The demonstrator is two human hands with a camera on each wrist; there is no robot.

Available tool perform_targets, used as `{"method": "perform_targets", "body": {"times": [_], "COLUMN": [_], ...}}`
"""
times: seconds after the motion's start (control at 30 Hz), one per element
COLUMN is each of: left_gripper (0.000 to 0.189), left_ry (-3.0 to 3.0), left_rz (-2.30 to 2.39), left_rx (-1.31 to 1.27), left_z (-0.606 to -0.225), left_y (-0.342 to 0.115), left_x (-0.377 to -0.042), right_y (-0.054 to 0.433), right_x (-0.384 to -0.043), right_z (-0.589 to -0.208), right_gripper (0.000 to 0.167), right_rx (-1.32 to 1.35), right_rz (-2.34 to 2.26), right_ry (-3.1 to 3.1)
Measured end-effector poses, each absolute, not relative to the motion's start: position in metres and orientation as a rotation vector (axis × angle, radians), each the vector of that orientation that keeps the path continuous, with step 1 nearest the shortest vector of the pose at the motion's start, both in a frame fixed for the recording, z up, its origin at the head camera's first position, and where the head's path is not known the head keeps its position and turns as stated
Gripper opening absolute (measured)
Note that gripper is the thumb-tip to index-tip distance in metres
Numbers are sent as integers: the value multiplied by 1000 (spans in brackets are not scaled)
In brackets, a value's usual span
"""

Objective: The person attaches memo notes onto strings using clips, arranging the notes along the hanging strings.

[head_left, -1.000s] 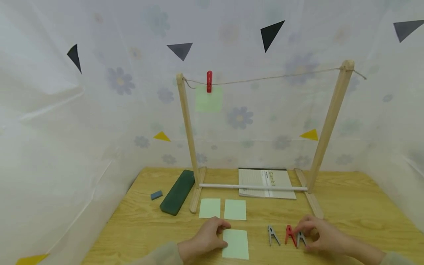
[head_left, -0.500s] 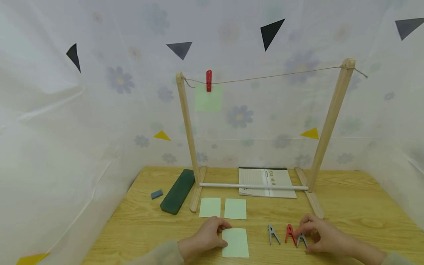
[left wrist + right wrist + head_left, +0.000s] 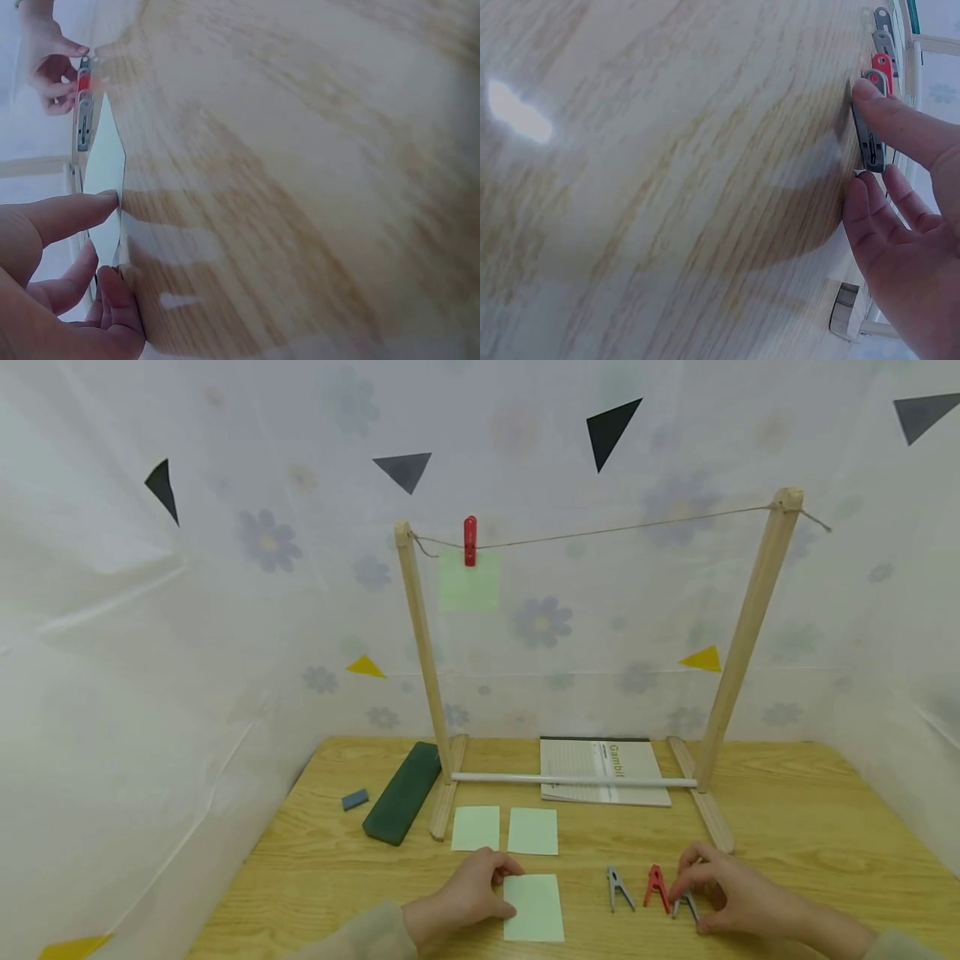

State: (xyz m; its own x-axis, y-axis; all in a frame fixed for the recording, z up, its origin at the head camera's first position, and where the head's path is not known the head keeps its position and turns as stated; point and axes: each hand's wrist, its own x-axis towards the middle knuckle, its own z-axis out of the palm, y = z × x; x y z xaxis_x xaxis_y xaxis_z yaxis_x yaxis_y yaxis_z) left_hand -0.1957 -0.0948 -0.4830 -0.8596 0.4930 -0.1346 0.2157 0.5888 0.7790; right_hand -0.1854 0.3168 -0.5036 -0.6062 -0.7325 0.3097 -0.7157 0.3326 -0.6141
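Several pale green squares of sticky note paper are in the head view. My left hand (image 3: pixel 471 887) pinches the upper-left corner of the nearest sticky note (image 3: pixel 536 910), which lies on the table; the thumb touches its left edge. In the left wrist view the thumb tip overlaps this note (image 3: pixel 105 169), with the other fingers curled beyond it. Farther right, my right hand (image 3: pixel 731 893) pinches a grey clothespin (image 3: pixel 870 139) low at the tabletop, index finger at one end and thumb at the other. A red clothespin (image 3: pixel 656 887) and another grey clothespin (image 3: pixel 619 890) lie to its left.
A wooden frame (image 3: pixel 746 643) with a string (image 3: pixel 600 531) stands behind. A red clothespin (image 3: pixel 470 542) holds a note (image 3: pixel 468 585) on the string. Two notes (image 3: pixel 476 828) lie before the frame, near a green case (image 3: pixel 402 793), a blue eraser (image 3: pixel 355 799) and a notepad (image 3: pixel 570 760).
My right hand has shifted very slightly rightward with the grey clothespin, widening its gap from the red one. The left hand stays at its note. The head view has tilted a little.
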Motion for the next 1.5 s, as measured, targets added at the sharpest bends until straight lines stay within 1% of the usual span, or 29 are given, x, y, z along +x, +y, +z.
{"method": "perform_targets", "body": {"times": [0.3,0.47,0.6,0.77,1.0,1.17,1.37,1.5], "left_gripper": [24,13,10,8,8,13,15,24], "left_ry": [2441,2378,2366,2350,2273,2217,2197,2219], "left_rz": [1147,1172,1136,1140,1215,1263,1330,1340], "left_rx": [587,575,563,566,553,512,473,460], "left_z": [-479,-480,-480,-475,-464,-460,-452,-441], "left_y": [-94,-98,-101,-102,-101,-99,-96,-90], "left_x": [-201,-209,-216,-221,-229,-234,-243,-247], "right_y": [315,316,317,322,320,314,304,298], "right_x": [-185,-184,-183,-185,-190,-191,-195,-198], "right_z": [-503,-500,-496,-488,-473,-458,-445,-433], "right_gripper": [32,30,31,32,24,19,20,18], "right_rx": [-1361,-1276,-1212,-1166,-1006,-899,-857,-849], "right_rz": [-1158,-1191,-1231,-1335,-1390,-1366,-1340,-1320], "right_ry": [2583,2552,2509,2416,2418,2482,2576,2649]}}
